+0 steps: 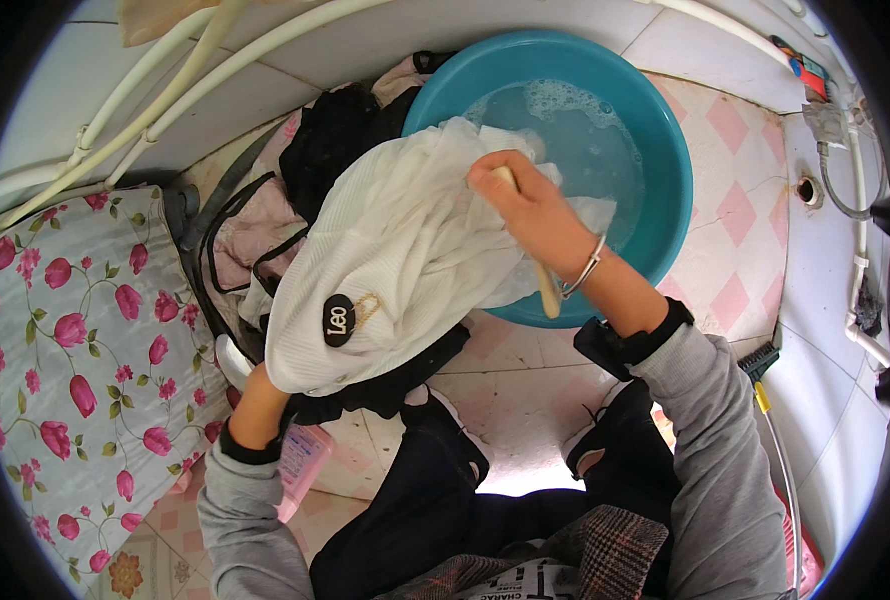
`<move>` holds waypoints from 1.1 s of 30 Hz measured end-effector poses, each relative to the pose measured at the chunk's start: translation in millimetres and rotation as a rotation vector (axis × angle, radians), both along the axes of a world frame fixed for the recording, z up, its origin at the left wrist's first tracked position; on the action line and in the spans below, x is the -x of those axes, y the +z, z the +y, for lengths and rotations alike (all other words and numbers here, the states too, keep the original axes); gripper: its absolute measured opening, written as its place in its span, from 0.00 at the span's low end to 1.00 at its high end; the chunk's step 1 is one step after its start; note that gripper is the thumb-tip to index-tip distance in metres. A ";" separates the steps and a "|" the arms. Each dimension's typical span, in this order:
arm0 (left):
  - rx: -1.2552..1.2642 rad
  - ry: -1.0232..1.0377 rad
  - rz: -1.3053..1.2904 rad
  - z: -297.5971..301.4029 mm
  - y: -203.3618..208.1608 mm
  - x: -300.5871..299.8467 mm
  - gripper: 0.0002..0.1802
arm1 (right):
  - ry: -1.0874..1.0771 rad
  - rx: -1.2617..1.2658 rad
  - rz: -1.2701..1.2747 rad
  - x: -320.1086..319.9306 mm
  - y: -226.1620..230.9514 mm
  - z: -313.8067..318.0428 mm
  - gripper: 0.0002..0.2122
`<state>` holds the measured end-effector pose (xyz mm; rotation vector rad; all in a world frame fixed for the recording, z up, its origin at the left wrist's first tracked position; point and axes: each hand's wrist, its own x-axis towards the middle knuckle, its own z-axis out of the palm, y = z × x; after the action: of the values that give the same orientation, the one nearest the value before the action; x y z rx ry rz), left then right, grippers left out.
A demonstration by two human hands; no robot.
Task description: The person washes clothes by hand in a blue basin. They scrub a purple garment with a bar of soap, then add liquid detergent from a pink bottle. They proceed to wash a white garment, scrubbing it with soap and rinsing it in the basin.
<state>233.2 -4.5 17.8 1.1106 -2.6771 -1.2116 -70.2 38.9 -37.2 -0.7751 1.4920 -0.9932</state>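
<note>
A wet white ribbed garment (395, 240) with a dark oval patch (339, 320) is stretched between my hands. Its far end hangs over the rim of a teal basin (673, 150) with cloudy, sudsy water. Cloth covers the fingers of my left hand (259, 408), which is at the garment's lower left end, so its grip is hidden. My right hand (537, 215) is closed around a pale, stick-like handle (548, 292) above the cloth and the basin's near side. What the handle belongs to does not show.
Dark and pink clothes (340, 135) lie heaped left of the basin. A flower-patterned cover (95, 370) fills the left side. A pink container (303, 465) is by my left forearm. A brush with a long handle (762, 385) leans by the right wall; pipes (265, 45) run along the walls.
</note>
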 end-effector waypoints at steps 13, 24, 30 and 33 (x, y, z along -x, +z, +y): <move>0.481 0.057 -0.014 -31.3 -19.7 72.4 0.14 | 0.465 -0.003 0.591 -25.3 -17.9 25.3 0.23; -0.713 1.045 0.676 -26.1 3.3 33.7 0.13 | 0.736 0.051 0.615 31.5 -25.7 58.9 0.08; -0.733 1.192 0.704 -13.3 -4.0 9.1 0.16 | 0.976 -0.070 0.567 52.4 -13.2 56.2 0.09; -0.807 1.215 0.761 -13.7 -1.7 2.2 0.17 | 1.028 -0.093 0.528 62.7 -6.1 51.1 0.10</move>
<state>231.0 -18.2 16.1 1.4644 -0.6406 -1.7666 -132.9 90.1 -43.3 -1.5832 1.2606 0.0696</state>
